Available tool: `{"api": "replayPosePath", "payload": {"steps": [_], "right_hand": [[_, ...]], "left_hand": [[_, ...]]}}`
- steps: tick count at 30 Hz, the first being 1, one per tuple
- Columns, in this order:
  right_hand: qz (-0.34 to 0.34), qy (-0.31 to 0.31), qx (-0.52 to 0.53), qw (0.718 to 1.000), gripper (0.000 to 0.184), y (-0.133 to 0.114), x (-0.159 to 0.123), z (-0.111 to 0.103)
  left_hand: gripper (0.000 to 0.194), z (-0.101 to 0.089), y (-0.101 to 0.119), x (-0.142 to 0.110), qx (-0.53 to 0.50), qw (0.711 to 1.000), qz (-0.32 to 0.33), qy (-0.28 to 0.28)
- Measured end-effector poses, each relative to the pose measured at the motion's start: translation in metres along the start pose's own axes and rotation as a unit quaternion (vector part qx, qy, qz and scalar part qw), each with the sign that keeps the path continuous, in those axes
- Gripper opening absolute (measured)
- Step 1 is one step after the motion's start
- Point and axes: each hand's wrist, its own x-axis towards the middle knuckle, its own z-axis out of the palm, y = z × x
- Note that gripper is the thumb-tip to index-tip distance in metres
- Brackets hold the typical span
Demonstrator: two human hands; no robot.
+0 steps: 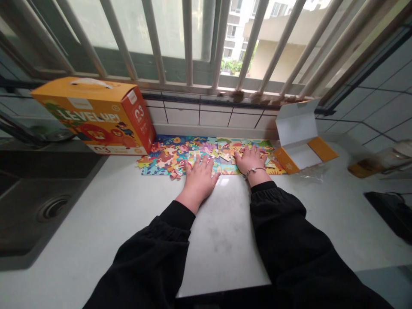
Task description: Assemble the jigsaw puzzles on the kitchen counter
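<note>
My left hand lies open, fingers spread over a heap of colourful jigsaw puzzle pieces. To its right, my right hand, with a bracelet at the wrist, is also open and flat over more pieces. Beneath the loose pieces are brightly printed picture sheets, side by side along the back of the counter. Some pieces are hidden under my fingers. Neither hand grips anything that I can see.
An orange "LEVEL UP!" box stands behind on the left, beside a dark sink. On the right is an opened white-and-orange box with clear plastic wrap near it. A bottle is farther right. Window bars run along the back.
</note>
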Motion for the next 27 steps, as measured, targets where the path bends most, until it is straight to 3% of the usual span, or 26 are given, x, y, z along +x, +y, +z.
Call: {"api": "replayPosePath", "payload": {"steps": [5,8,10,17,19,23,27], "right_hand": [[-0.216,-0.024,0.056,0.974,0.064,-0.005,-0.002,-0.005],[-0.289,-0.062,0.082,0.952,0.062,-0.007,-0.003,-0.006],[-0.274,-0.064,0.073,0.957,0.062,-0.007,-0.002,-0.006],[-0.08,-0.01,0.02,0.997,0.068,0.0,0.007,0.001],[-0.064,-0.006,0.019,0.998,0.07,0.001,0.008,0.002],[-0.186,-0.02,0.05,0.981,0.059,-0.001,0.006,0.001],[-0.317,-0.051,0.137,0.937,0.057,-0.005,0.001,0.0]], "left_hand": [[0.067,0.009,0.029,0.015,-0.022,0.996,0.08,0.014],[0.07,0.017,0.046,0.024,-0.044,0.993,0.109,0.006],[0.07,0.021,0.051,0.027,-0.054,0.992,0.112,0.004],[0.064,0.018,0.048,0.022,-0.037,0.992,0.118,-0.002],[0.063,0.014,0.048,0.02,-0.033,0.992,0.12,-0.006],[0.055,0.009,0.044,0.015,-0.033,0.99,0.134,-0.02],[0.05,0.008,0.036,0.01,-0.035,0.992,0.119,-0.003]]}}
